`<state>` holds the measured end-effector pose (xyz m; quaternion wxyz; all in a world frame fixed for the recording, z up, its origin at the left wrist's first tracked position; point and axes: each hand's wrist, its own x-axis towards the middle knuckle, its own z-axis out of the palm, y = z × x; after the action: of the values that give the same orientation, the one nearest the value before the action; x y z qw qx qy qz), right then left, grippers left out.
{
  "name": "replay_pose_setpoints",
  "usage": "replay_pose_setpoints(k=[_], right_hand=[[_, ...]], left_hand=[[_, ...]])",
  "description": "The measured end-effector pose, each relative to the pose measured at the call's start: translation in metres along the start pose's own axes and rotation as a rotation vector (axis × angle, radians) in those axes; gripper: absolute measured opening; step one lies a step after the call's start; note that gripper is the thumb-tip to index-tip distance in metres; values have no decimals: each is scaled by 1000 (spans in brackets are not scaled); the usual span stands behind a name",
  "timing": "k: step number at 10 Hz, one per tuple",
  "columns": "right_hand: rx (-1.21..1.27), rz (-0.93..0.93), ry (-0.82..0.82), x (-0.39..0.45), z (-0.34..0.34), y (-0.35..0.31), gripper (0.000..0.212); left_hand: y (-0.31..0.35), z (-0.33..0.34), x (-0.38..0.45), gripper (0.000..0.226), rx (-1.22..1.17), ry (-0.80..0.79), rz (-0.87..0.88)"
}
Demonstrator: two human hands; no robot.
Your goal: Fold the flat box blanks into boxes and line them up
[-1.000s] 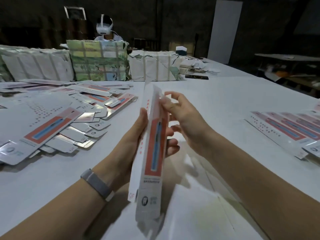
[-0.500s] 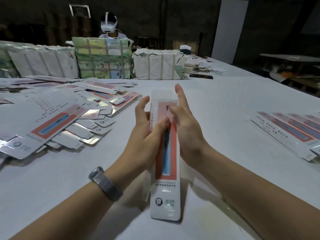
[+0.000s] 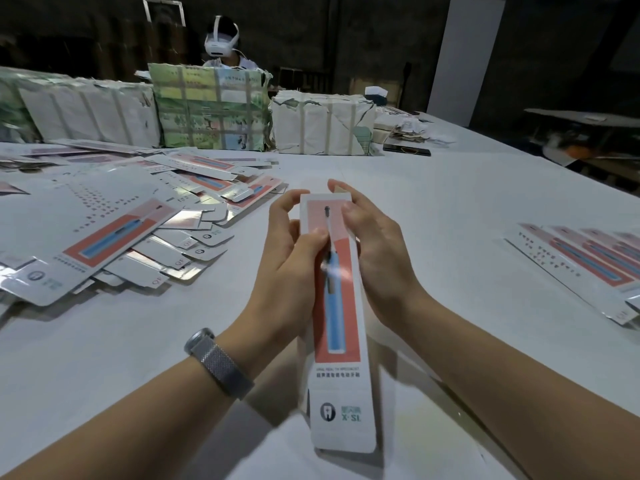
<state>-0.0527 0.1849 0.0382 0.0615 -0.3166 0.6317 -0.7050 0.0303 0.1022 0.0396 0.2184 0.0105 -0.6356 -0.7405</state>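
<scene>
A long white box [image 3: 337, 386] with a red panel and a blue toothbrush picture lies lengthwise over the white table [image 3: 450, 209], printed face up. My left hand [image 3: 287, 251] grips its left side near the far end, thumb on the printed face. My right hand [image 3: 374, 247] holds the right side, fingers curled over the far top edge. A messy heap of flat box blanks [image 3: 114, 220] covers the table to the left. A row of boxes [image 3: 588, 258] lies side by side at the right edge.
Paper-wrapped bundles [image 3: 322, 123] and a green printed bundle [image 3: 211, 105] stand along the table's far side. A person wearing a white headset [image 3: 221, 39] sits behind them. A dark flat item [image 3: 407, 151] and loose papers lie at the far right.
The box was upright on edge a second ago; it now lies flat with its printed face up, and both hands have closed on its far end.
</scene>
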Motion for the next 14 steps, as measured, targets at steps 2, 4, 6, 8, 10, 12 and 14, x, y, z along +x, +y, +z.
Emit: replay_pose_setpoints(k=[2,4,6,8,10,12,14], right_hand=[[-50,-12,26,4,-8,-5,27],[122,-26,14,9,-16,-5,26],[271,-16,-3,14,-22,-4,40],[243,-2,-17,16,-22,-9,9],[151,167,-70,20,-28,-14,8],[109,198,-116,20,-30,-15,22],[45,124,-42,21,-29,-15,32]], left_hand=[[-4,-1,3,46,120,15,62],[-9,-4,5,47,180,23,90],[-22,-14,9,34,170,-63,79],[-25,-13,10,44,177,-81,78],[-23,-12,8,38,228,-128,71],[-23,-12,8,47,261,-149,97],[-24,-11,8,60,254,-166,86]])
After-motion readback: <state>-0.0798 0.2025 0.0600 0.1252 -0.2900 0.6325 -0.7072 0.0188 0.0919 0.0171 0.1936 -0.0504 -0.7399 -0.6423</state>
